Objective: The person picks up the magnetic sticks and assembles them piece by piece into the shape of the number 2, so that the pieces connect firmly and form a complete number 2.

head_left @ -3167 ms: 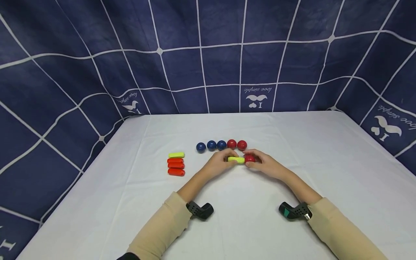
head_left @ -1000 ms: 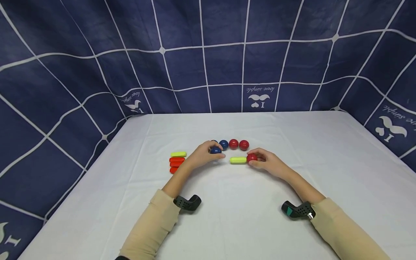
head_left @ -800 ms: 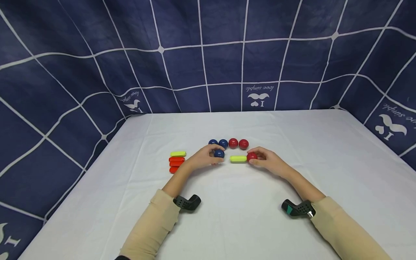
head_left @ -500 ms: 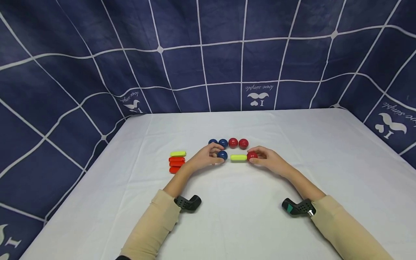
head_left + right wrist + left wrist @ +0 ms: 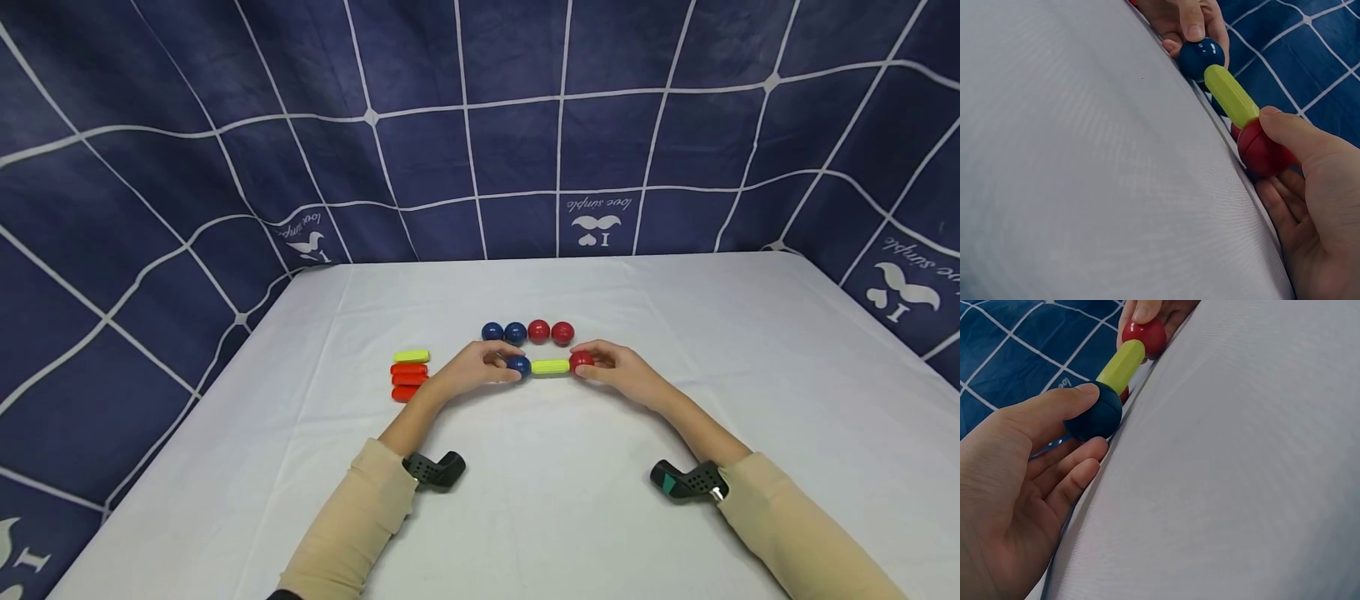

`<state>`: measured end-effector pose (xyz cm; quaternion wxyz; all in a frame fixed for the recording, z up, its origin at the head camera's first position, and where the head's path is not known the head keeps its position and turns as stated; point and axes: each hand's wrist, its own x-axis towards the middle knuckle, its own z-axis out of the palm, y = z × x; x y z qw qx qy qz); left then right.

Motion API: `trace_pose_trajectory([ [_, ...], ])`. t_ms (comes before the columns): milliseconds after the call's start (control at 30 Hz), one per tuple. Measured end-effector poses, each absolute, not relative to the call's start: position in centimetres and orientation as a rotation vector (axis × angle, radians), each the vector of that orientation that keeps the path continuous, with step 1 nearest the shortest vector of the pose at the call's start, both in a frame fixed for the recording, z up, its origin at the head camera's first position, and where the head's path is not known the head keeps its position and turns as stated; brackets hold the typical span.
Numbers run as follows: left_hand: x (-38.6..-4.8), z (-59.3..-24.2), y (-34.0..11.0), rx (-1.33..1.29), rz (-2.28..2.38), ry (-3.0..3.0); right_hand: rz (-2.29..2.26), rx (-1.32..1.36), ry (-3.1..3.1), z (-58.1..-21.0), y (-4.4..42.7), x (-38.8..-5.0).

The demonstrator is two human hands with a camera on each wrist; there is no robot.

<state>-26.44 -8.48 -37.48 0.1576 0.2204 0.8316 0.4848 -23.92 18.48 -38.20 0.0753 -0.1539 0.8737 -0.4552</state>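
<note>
My left hand (image 5: 474, 369) pinches a glossy blue ball (image 5: 1099, 414) between thumb and fingers. My right hand (image 5: 618, 374) grips a red ball (image 5: 1262, 149) the same way. Between the balls lies a short yellow-green rod (image 5: 550, 367) with ridged sides, one end against the red ball. Its other end meets the blue ball; whether the two are joined or only touching, I cannot tell. Just beyond the hands, blue balls (image 5: 515, 333) and red balls (image 5: 562, 333) stand in a row, two of each colour.
Left of my left forearm lie another yellow-green rod (image 5: 411, 356) and a stack of red-orange rods (image 5: 408, 369), the lowest partly covered by the arm. A white cloth covers the table (image 5: 555, 517). A dark blue curtain (image 5: 510, 150) with white lines rises behind it.
My left hand let go of the yellow-green rod, took the leftmost blue ball from the row, and brought it right to the rod's left end. My right hand stayed on the red ball.
</note>
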Motion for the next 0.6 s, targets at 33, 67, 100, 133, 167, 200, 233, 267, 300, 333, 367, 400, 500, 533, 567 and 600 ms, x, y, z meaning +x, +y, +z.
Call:
trace_pose_trajectory([
  [33, -26.45, -37.44, -8.46, 0.629, 1.386, 2.378, -1.368, -0.468, 2.623, -38.23, 18.47, -23.93],
  [67, -26.47, -37.42, -8.45, 0.626, 1.385, 2.378, -1.369, -0.476, 2.626, -38.26, 18.48, -23.94],
  [100, -26.52, -37.42, -8.43, 0.618, 1.383, 2.379, -1.371, -0.482, 2.628, -38.29, 18.49, -23.96],
  [133, -26.58, -37.46, -8.43, 0.613, 1.378, 2.385, -1.381, -0.482, 2.624, -38.31, 18.49, -23.99],
  [167, -26.58, -37.42, -8.42, 0.605, 1.375, 2.392, -1.392, -0.485, 2.617, -38.32, 18.52, -24.01],
  [200, -26.60, -37.43, -8.43, 0.595, 1.375, 2.397, -1.393, -0.493, 2.612, -38.33, 18.58, -24.05],
  [233, -26.62, -37.45, -8.44, 0.588, 1.373, 2.405, -1.397, -0.496, 2.608, -38.32, 18.62, -24.09],
  [267, -26.63, -37.46, -8.45, 0.586, 1.371, 2.415, -1.392, -0.502, 2.609, -38.31, 18.67, -24.14],
  [300, -26.63, -37.51, -8.48, 0.583, 1.371, 2.422, -1.389, -0.510, 2.612, -38.30, 18.73, -24.20],
  [333, -26.62, -37.53, -8.52, 0.585, 1.370, 2.431, -1.391, -0.522, 2.611, -38.30, 18.80, -24.27],
  [367, -26.62, -37.58, -8.57, 0.588, 1.372, 2.435, -1.387, -0.532, 2.615, -38.30, 18.87, -24.35],
  [400, -26.60, -37.60, -8.62, 0.595, 1.372, 2.437, -1.382, -0.543, 2.620, -38.30, 18.93, -24.42],
  [500, -26.58, -37.58, -8.70, 0.609, 1.372, 2.436, -1.384, -0.551, 2.626, -38.26, 19.02, -24.56],
  [533, -26.57, -37.53, -8.71, 0.612, 1.371, 2.433, -1.385, -0.545, 2.627, -38.26, 19.00, -24.60],
  [567, -26.57, -37.48, -8.72, 0.611, 1.372, 2.428, -1.378, -0.537, 2.634, -38.27, 18.94, -24.62],
  [600, -26.57, -37.42, -8.71, 0.611, 1.368, 2.425, -1.371, -0.529, 2.639, -38.28, 18.89, -24.63],
])
